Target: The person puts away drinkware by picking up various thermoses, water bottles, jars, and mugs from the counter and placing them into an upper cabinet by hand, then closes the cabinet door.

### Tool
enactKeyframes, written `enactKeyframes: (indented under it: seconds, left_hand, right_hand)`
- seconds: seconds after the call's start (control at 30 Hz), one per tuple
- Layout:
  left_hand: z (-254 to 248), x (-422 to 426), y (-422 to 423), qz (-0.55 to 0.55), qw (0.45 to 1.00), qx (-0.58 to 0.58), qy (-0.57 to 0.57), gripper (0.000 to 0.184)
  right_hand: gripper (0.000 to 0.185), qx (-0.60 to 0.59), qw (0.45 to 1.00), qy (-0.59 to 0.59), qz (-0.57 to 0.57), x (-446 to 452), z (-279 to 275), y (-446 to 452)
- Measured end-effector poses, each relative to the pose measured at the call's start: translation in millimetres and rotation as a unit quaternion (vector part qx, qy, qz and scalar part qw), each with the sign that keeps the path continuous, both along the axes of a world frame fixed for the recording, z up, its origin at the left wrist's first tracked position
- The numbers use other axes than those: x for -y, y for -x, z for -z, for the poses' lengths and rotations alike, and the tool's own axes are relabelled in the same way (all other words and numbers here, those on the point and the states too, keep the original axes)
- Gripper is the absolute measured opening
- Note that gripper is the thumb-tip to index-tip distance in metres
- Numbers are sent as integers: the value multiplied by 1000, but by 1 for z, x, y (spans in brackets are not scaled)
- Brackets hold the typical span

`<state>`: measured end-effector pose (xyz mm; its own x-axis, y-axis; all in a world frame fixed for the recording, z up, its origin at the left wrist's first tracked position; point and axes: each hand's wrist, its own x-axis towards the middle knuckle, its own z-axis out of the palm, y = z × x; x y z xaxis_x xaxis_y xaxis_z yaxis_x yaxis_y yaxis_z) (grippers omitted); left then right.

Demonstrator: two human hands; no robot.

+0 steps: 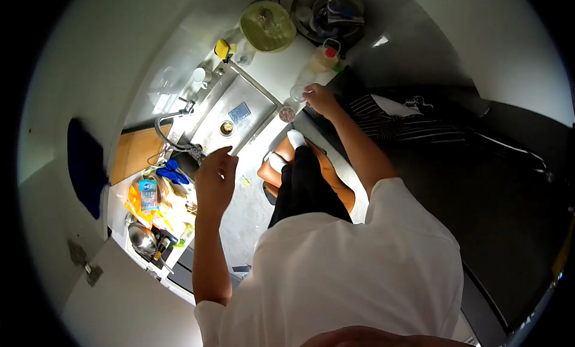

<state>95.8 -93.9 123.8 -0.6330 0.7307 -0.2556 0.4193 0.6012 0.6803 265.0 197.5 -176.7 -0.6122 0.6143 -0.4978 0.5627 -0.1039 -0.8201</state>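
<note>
Steel pot (142,239) far left. Your left hand (214,174) hangs near the sink (256,100), grip spread, seemingly holding nothing. Next, a filled tub (287,114) at the surface (266,71) edge. Just beside it, the clear piece (297,93), rim pinched in your right hand's (320,99) grip: likely light, thin, slippery if wet; take the rim. Jug (322,60) beyond crowds that side.

Ahead of the left hand (217,174), a steel sink (254,98) sits in a white countertop (269,71), backed by a glossy pale wall (157,71) with bright reflections. Left of that hand stands a plain whitish wall (48,149); to its right lies grey floor (233,206). Right of the right hand (318,100), a broad dark surface (491,191) stretches into shadow.
</note>
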Motion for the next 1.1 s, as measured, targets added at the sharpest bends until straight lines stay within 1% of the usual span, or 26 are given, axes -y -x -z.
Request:
enactKeyframes:
  seconds: [0.03,0.07,0.1,0.13,0.17,0.2,0.3,0.33,0.37,0.47,0.53,0.67,0.73,0.77,0.83,0.9,0.93,1.0,1.07,1.1]
  left_hand:
    - [3,-3,-1,-1,1000,13,-3,25]
    - [14,0,-1,1,1000,-1,-3,24]
    - [22,1,-1,5,1000,-12,-6,23]
    - [28,3,0,-6,1000,14,12,22]
    - [33,3,-1,-1,1000,18,12,22]
    - [37,5,-1,-5,1000,21,22,22]
    - [39,11,-3,-18,998,38,49,22]
    - [40,12,-2,-32,995,56,73,25]
    - [40,13,-1,-46,991,75,98,27]
    - [45,13,2,-47,991,76,101,27]
    - [49,12,4,-48,991,75,103,27]
    - [58,6,3,-47,989,90,107,26]
    - [64,4,4,-38,988,94,112,27]
    - [69,6,3,-36,990,92,101,25]
    - [74,6,4,-32,992,90,87,24]
    - [77,3,5,-25,992,85,93,24]
    - [79,0,5,-22,992,83,94,24]
    - [84,-3,5,-24,991,91,94,23]
    - [92,-5,4,-23,991,99,91,23]
    - [94,-7,4,-21,991,98,89,23]
  right_hand:
    - [46,42,999,3,-15,1,7,18]
    - [48,45,997,-22,-51,-1,33,33]
    - [49,48,996,-32,-69,-3,45,47]
    - [50,51,994,-43,-87,-6,56,60]
    - [50,53,994,-37,-90,-8,56,73]
    - [51,71,990,-63,-101,-13,55,84]
    - [54,72,991,-74,-85,-29,57,110]
    - [57,69,995,-33,-71,-34,58,115]
    - [57,70,995,-32,-68,-37,63,117]
    - [59,67,994,-48,-78,-48,72,122]
    - [63,97,991,-50,-82,-52,75,124]
    - [67,98,990,-79,-65,-66,82,127]
    - [69,59,993,-74,-74,-80,82,129]
    - [69,60,993,-75,-72,-91,83,129]
    - [44,-79,996,41,5,-122,80,128]
    - [21,-126,989,37,65,-168,64,122]
    - [24,-94,989,-89,66,-198,69,116]
    - [25,-45,953,-249,166,-232,63,100]
    - [27,35,876,-375,300,-267,72,83]
    - [30,98,816,-463,331,-296,105,73]
